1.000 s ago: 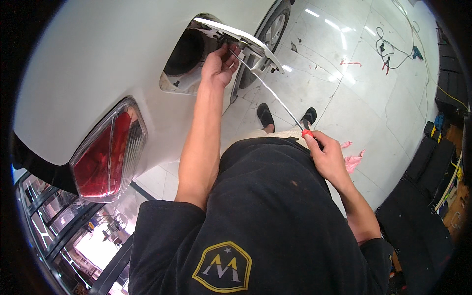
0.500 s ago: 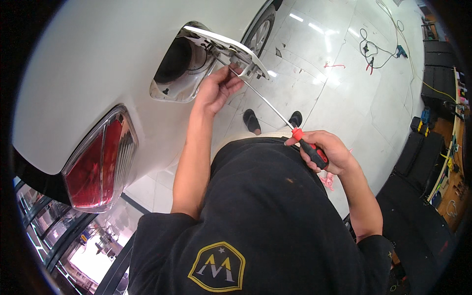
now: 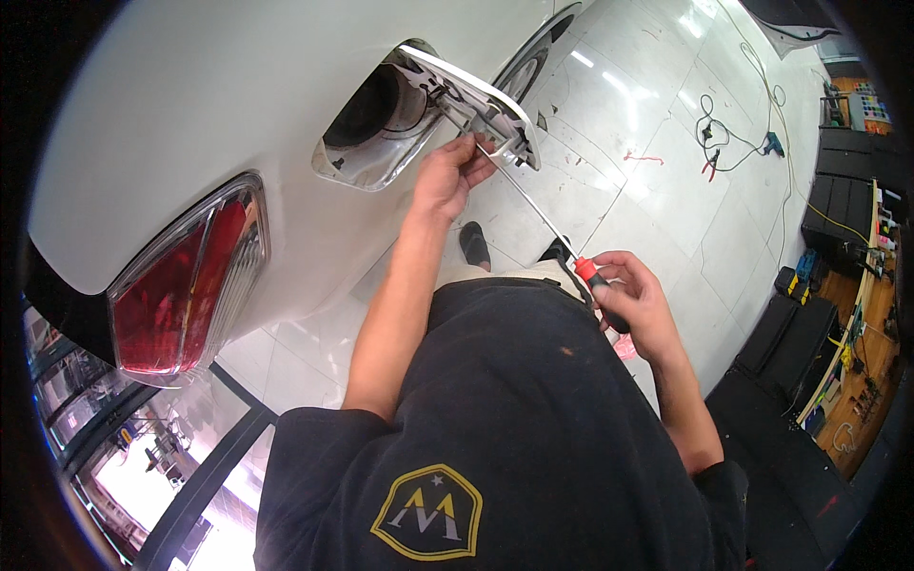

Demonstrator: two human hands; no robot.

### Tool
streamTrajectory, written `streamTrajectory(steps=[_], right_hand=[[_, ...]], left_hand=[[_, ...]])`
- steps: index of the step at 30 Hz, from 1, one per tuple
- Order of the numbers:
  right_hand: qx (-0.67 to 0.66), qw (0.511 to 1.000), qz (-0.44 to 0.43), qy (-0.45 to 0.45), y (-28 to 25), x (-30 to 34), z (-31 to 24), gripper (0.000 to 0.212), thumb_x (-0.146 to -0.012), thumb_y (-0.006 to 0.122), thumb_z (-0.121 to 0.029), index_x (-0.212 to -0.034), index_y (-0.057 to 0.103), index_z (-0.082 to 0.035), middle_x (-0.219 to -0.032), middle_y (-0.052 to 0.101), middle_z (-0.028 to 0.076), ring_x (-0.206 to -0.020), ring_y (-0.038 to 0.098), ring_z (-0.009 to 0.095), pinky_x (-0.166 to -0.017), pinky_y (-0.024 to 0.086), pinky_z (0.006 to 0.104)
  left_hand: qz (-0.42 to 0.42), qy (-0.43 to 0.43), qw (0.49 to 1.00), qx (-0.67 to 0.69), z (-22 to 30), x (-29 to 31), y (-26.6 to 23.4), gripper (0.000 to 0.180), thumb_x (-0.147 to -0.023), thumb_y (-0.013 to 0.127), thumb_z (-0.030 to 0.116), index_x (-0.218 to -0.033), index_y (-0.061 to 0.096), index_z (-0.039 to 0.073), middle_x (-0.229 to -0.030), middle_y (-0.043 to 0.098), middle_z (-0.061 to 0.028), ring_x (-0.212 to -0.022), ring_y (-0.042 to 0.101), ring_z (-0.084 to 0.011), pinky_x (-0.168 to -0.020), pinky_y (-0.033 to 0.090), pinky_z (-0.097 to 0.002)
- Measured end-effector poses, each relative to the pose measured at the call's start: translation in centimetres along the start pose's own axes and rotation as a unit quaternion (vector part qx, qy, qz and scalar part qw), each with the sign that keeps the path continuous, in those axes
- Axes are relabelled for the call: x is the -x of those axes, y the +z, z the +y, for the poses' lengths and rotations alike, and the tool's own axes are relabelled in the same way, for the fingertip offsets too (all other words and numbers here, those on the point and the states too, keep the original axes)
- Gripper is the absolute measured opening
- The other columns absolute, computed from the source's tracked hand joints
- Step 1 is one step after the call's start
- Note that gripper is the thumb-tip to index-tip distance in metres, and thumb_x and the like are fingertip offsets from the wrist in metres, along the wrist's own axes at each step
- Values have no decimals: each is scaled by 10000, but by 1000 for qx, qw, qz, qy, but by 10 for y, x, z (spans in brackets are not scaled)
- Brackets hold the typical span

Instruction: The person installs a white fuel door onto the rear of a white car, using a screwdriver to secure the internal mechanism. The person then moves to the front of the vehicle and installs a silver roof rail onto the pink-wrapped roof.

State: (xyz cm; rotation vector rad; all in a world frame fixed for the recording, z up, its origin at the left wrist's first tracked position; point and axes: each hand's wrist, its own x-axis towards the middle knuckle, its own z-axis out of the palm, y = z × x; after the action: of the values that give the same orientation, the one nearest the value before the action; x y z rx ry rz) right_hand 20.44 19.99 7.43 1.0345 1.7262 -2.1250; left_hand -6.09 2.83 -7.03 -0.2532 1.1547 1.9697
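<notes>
A long screwdriver point(image 3: 588, 270) with a red and black handle slants between my two hands. My right hand point(image 3: 640, 306) is closed round its handle, the index finger somewhat lifted. My left hand point(image 3: 447, 181) pinches the metal shaft near its far end, fingertips close against the inside of the open fuel door point(image 3: 519, 119). The screwdriver's tip is hidden behind the fingers and the door's hinge parts. Behind the door lies the fuel filler recess point(image 3: 376, 171) of a white car point(image 3: 228, 105), with a round dark cap point(image 3: 371, 107) inside.
The car's red tail light point(image 3: 181, 295) is at the left. A tiled floor point(image 3: 657, 219) stretches away on the right, with a cable and clamps point(image 3: 712, 133) lying on it. Black cases and a wooden board with small tools point(image 3: 862, 381) line the right side.
The view has shifted, so the car and fuel door sit slightly further right. My right hand's fingers have loosened and shifted on the handle. The left hand keeps its place by the door.
</notes>
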Motion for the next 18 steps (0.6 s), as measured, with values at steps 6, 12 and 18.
streamTrajectory(steps=[6, 12, 18], right_hand=[[167, 970, 105, -145, 11, 28, 30, 428, -901, 690, -50, -1308, 574, 17, -1016, 650, 84, -838, 621, 146, -802, 500, 288], [-132, 979, 149, 45, 20, 21, 34, 490, -1110, 351, -410, -1222, 607, -7, -662, 628, 102, -441, 401, 76, -416, 279, 242], [-236, 967, 53, 77, 18, 32, 24, 500, -1081, 442, -445, -1300, 571, -14, -747, 633, 115, -469, 407, 82, -453, 334, 230]], left_hand=[[35, 16, 999, -24, -3, 1, 2, 305, -1053, 587, 223, -1159, 635, -59, -1053, 705, -129, -888, 680, -190, -884, 596, -372], [4, -13, 1000, -22, 2, -2, -6, 308, -1065, 567, 248, -1179, 630, -32, -1110, 701, -133, -974, 685, -206, -912, 589, -365], [-53, -15, 998, 18, 18, -3, -6, 281, -1076, 542, 226, -1163, 634, -24, -1136, 707, -147, -1081, 691, -234, -926, 581, -367]])
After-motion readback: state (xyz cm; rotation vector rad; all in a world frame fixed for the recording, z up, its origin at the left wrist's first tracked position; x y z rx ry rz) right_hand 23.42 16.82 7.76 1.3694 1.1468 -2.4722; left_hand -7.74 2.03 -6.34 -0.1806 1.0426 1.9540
